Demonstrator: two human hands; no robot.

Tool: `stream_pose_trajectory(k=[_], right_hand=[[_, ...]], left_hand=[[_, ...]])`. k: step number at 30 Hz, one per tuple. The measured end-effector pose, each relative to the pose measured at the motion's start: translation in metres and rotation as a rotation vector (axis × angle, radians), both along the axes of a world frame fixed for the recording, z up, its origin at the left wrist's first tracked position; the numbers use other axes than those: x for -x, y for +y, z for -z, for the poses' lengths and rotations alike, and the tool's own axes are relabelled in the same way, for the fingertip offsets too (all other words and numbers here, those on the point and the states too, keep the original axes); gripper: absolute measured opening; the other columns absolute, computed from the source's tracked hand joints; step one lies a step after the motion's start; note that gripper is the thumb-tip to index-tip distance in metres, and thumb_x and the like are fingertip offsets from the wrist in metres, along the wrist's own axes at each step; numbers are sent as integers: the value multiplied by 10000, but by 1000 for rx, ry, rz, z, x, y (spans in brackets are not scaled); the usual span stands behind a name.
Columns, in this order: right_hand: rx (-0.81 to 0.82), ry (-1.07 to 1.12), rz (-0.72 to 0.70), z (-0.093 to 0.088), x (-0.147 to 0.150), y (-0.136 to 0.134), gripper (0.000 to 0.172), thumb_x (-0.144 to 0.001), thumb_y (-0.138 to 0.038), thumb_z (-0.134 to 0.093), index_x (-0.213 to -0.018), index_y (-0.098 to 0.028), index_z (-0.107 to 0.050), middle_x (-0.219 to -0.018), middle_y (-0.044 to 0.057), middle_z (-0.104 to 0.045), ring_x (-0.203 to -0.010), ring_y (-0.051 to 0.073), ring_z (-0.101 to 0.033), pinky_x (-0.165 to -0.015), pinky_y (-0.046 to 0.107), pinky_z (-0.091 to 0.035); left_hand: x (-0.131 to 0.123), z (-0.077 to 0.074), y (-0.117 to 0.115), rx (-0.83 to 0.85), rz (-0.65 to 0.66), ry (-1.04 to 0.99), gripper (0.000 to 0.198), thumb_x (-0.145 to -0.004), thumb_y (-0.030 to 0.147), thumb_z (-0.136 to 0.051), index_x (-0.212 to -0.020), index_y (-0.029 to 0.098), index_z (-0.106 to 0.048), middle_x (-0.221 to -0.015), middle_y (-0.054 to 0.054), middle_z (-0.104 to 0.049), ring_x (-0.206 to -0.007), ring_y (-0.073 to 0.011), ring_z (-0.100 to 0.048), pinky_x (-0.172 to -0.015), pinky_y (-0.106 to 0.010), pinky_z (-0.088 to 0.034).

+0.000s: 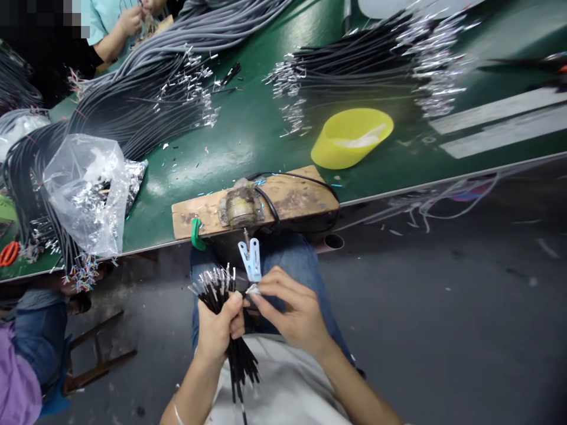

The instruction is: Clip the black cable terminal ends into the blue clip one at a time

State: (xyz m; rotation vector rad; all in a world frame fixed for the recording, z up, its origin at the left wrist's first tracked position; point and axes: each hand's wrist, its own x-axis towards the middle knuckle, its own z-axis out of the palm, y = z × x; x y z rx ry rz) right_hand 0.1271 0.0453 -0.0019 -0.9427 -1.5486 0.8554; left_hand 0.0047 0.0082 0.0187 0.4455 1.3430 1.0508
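Note:
My left hand (220,324) is closed around a bundle of short black cables (241,360), whose silvery stripped ends fan out above the fist. Beside it, my right hand (290,301) pinches the silvery end (253,290) of one cable between thumb and fingers, close to the left thumb. Just above the right fingertips is a light blue clothes peg (250,260), attached to a small motor-like device (241,205) on a wooden board (296,198) at the table edge.
On the green table (248,136) lie cable bundles (354,59), a yellow cup (349,139), a plastic bag (88,189) and orange-handled scissors (9,253). Another person's hand (130,22) is at the top left. A wooden stool (100,369) stands lower left.

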Motion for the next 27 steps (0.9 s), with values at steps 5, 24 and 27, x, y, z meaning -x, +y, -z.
stream_pose_trajectory(k=[5,24,27], right_hand=[[175,107,-96,3,-2,2,91,-806,-175,-543,-774,-194,-626,-720,38,-597,-670,149,-526,-600,273,-423],[874,739,-325,-24,21,53,443,-576,-593,-671,-561,-153,-625,-532,7,-556,-488,98,-447,-471,230,-362],[901,804,-311,-27,26,53,410,-542,-556,-718,-548,-155,-635,-522,-2,-562,-471,87,-455,-465,216,-363]], left_hand=[[1,1,0,-10,8,-8,401,-605,531,-691,-601,168,-520,-412,75,-331,-322,-10,-245,-318,-182,-193],[8,-9,2,-268,-69,312,150,-549,282,-778,-572,154,-704,-602,-35,-631,-607,-164,-569,-618,-302,-488],[5,-11,9,-293,-94,343,112,-553,238,-772,-587,152,-709,-625,-37,-653,-622,-168,-583,-647,-302,-490]])
